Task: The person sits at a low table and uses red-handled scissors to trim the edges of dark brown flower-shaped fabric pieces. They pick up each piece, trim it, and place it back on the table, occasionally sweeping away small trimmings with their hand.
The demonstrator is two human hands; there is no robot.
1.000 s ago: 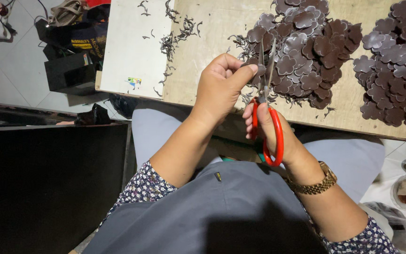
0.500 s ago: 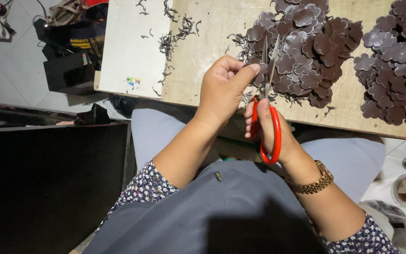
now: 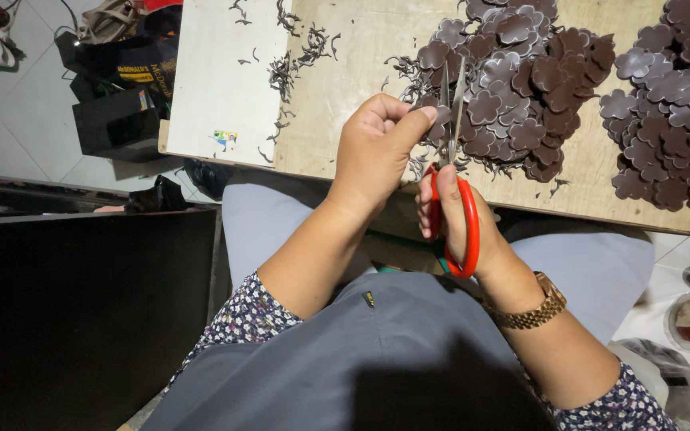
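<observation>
Left hand pinching brown flower piece at board's near edge; right hand gripping red scissors, blades parted. Risk: blades nicking my thumb, piece slipping.

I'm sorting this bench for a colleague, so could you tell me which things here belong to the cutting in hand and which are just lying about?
In use:
- left hand, pinching a dark flower piece
- right hand, working the red-handled scissors
- pile of flower pieces
- second pile
- wooden board

Lying about:
- dark trimmings
- black box on the floor
- bags

Head view; steeply downward; close above board
</observation>
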